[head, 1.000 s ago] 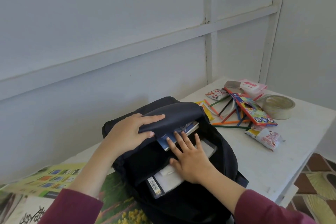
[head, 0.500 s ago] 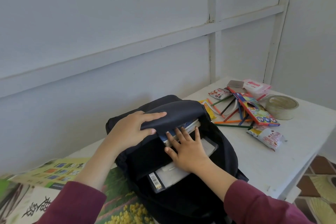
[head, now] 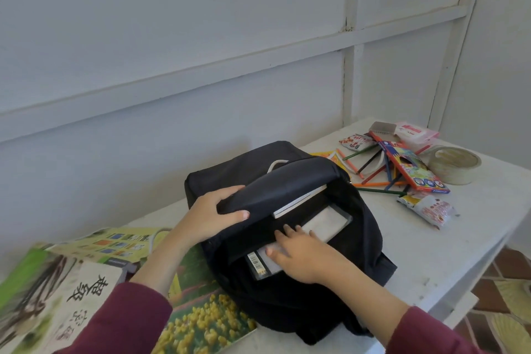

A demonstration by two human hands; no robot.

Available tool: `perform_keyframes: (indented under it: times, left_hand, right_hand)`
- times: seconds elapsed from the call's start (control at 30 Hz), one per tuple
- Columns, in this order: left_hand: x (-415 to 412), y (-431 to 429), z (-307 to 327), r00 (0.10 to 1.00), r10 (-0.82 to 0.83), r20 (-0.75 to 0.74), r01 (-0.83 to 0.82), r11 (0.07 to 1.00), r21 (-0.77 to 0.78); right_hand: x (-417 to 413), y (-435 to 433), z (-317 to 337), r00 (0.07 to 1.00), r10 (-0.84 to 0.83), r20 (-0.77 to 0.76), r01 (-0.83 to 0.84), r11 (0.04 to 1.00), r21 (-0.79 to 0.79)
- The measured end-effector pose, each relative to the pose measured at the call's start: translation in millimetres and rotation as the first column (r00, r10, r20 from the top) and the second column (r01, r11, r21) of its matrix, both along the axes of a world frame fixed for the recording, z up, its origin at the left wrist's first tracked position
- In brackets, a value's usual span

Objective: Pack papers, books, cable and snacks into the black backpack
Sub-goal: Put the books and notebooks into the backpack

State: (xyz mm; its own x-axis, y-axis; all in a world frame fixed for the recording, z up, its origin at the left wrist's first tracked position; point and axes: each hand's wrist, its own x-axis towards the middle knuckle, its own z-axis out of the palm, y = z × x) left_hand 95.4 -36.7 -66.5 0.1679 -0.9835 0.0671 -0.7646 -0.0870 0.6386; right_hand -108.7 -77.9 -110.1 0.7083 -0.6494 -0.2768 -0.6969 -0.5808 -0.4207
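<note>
The black backpack (head: 367,241) lies open on the white table (head: 448,250). My left hand (head: 211,214) grips the backpack's upper flap (head: 287,190) and holds it up. A book's white edge (head: 298,200) shows just under that flap. My right hand (head: 301,256) rests with straight fingers on white papers in a clear sleeve (head: 324,224) inside the opening. Two snack packets lie on the table: one (head: 426,208) at the right, one (head: 355,141) further back. A white cable loop (head: 275,165) peeks out behind the flap.
Colour pencils (head: 373,169), a pencil box (head: 412,168), a tape roll (head: 455,164) and a pink box (head: 413,133) crowd the table's far right. Printed books and magazines (head: 86,276) lie at the left, partly under the backpack. The wall runs close behind; the table edge drops off at the right.
The blue book has slid deeper under the flap, only its white edge showing now. My right hand has drawn back toward me onto the papers. My left hand still holds the flap.
</note>
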Motion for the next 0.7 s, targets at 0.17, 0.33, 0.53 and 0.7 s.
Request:
perform_keyframes:
  times: [0.17,0.33,0.53,0.7]
  left_hand:
    - [6.7,54.4,-14.7,0.988,0.13,-0.083,-0.137,0.987,-0.089]
    - [25.2,114.3,-29.2,0.945,0.323,-0.059,-0.328,0.937,-0.117]
    - [29.9,171.6,-53.9,0.885,0.456,-0.097,-0.457,0.889,0.018]
    - [22.5,185.6,-58.3,0.914,0.364,-0.177,-0.374,0.927,-0.029]
  right_hand:
    - [0.1,50.0,21.5,0.991,0.103,0.091,-0.094,0.991,-0.095]
    - [17.7,91.3,18.2,0.908,0.256,0.332,-0.174,0.951,-0.257]
    - [33.5,124.1,-35.3,0.894,0.394,0.212,-0.256,0.839,-0.48]
    - [43.0,134.9,-62.8,0.833,0.403,0.378,-0.106,0.787,-0.607]
